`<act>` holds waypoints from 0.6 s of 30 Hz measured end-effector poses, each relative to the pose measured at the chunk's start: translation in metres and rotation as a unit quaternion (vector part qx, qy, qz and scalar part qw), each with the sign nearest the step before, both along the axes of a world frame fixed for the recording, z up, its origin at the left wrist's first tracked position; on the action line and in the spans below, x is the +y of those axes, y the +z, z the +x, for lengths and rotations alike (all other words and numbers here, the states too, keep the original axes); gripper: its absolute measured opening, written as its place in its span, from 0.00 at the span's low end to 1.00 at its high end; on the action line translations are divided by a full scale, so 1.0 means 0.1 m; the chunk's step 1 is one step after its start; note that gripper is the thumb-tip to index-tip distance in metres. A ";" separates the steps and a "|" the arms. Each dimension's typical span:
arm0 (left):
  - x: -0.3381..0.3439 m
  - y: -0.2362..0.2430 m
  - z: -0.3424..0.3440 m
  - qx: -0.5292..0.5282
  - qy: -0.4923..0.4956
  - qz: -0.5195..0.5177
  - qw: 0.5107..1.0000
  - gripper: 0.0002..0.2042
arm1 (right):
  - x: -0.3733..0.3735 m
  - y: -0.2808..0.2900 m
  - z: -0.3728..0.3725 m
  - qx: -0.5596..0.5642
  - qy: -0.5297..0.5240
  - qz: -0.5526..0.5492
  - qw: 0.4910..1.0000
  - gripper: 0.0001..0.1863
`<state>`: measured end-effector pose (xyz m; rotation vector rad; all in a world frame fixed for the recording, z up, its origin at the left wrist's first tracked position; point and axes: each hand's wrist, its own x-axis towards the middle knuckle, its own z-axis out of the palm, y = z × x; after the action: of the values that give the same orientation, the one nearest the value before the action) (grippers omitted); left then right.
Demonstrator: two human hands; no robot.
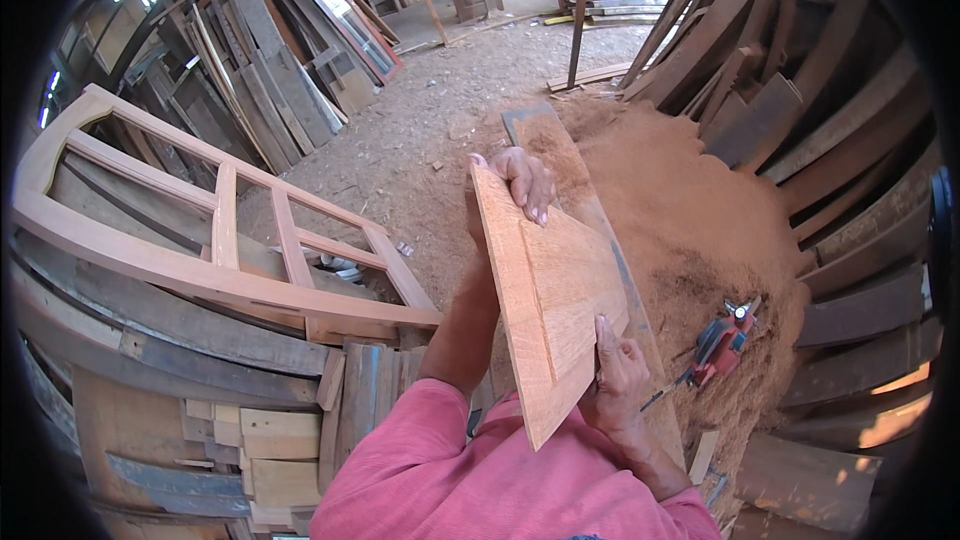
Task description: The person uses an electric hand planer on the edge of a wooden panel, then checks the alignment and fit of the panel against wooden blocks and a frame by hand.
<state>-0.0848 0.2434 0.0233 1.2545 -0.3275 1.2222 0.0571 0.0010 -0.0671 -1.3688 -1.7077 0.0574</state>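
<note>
A light-brown wooden panel (575, 285) with a raised, bevelled middle is held up, tilted, in front of my chest. My left hand (522, 180) grips its far upper edge, the fingers curled over the face. Near the panel's lower right edge, my right hand (617, 372) holds it with a finger laid along the face; part of that hand is hidden behind the panel. Under the panel runs a long narrow board (590, 185) dusted with sawdust. A red and blue power tool (718, 348) lies on the sawdust to the right, apart from my hands.
A wooden door frame (228, 215) with crossbars leans at the left over stacked planks (180, 305). Short wood blocks (285, 455) are piled at the lower left. Sawdust (690, 205) heaps up on the right, beside leaning boards (860, 160). More boards (250, 60) stand at the far left.
</note>
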 end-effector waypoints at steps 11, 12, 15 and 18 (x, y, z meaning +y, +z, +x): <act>0.00 0.03 0.04 -0.021 0.067 -0.070 0.995 0.31 | 0.07 0.05 0.04 -0.006 0.007 -0.019 1.000 0.44; 0.03 0.02 0.06 -0.026 0.055 -0.070 0.996 0.31 | 0.07 0.01 0.05 -0.007 0.005 -0.023 1.000 0.43; 0.06 0.00 0.09 -0.016 0.041 -0.063 0.997 0.31 | 0.07 -0.05 0.08 -0.012 0.000 -0.024 1.000 0.42; 0.03 0.01 0.08 0.008 0.053 -0.041 0.998 0.31 | 0.04 -0.03 0.05 -0.025 -0.001 -0.029 0.999 0.43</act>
<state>-0.0766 0.2464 0.0245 1.2228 -0.1996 1.3015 0.0619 0.0054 -0.0698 -1.4258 -1.7580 0.0718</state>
